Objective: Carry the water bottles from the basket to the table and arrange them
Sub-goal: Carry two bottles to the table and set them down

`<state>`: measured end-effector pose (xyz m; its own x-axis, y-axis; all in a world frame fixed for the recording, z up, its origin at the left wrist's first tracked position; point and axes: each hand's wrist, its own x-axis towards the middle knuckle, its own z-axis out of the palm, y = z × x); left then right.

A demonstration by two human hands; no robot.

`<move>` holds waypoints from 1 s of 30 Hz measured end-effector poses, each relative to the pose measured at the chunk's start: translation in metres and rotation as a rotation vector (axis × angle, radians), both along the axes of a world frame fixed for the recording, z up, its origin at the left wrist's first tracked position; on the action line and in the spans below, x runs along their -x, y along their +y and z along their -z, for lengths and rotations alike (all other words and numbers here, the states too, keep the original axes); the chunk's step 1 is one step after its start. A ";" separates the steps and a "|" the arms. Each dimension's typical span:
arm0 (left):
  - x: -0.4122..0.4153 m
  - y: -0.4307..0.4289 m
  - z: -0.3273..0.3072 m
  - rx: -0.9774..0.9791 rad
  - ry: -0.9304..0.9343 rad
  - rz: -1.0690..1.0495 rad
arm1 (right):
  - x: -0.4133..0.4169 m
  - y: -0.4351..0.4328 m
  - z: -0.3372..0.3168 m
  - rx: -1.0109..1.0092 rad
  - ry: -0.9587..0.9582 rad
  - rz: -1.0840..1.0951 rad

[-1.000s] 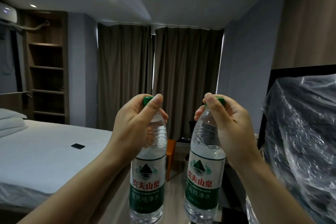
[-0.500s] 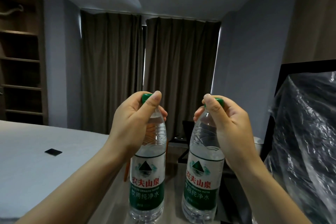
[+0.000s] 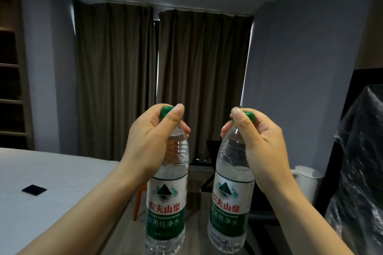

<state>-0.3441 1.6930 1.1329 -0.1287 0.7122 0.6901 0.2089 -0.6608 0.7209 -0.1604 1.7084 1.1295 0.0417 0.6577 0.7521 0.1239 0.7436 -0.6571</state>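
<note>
Two clear water bottles with green caps and green-and-white labels hang upright in the air in front of me. My left hand (image 3: 151, 141) grips the neck and cap of the left bottle (image 3: 166, 207). My right hand (image 3: 259, 141) grips the neck and cap of the right bottle (image 3: 229, 209). The bottles are side by side, a little apart, not touching. No basket is in view.
A bed with a white sheet (image 3: 51, 182) and a small black object (image 3: 34, 190) lies at the left. Closed curtains (image 3: 161, 80) cover the far wall. A plastic-wrapped dark object (image 3: 358, 172) stands at the right, a white kettle (image 3: 306, 182) beside it, an orange stool leg (image 3: 137, 203) low behind the bottles.
The view has swung to the right and moved forward; the shelf and bed slid left. Both hands keep the same hold on the bottles, which stay at the same height.
</note>
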 end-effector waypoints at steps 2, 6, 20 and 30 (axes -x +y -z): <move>0.002 0.026 0.001 0.012 -0.001 0.007 | 0.004 0.026 0.001 0.008 0.007 0.000; 0.004 0.082 0.004 0.011 0.003 -0.010 | 0.008 0.084 0.006 0.000 0.006 0.003; -0.012 0.310 0.002 0.016 -0.011 -0.055 | -0.008 0.321 0.004 -0.020 0.019 -0.016; -0.018 0.456 0.012 0.041 -0.023 -0.022 | -0.013 0.460 0.017 0.034 0.022 0.020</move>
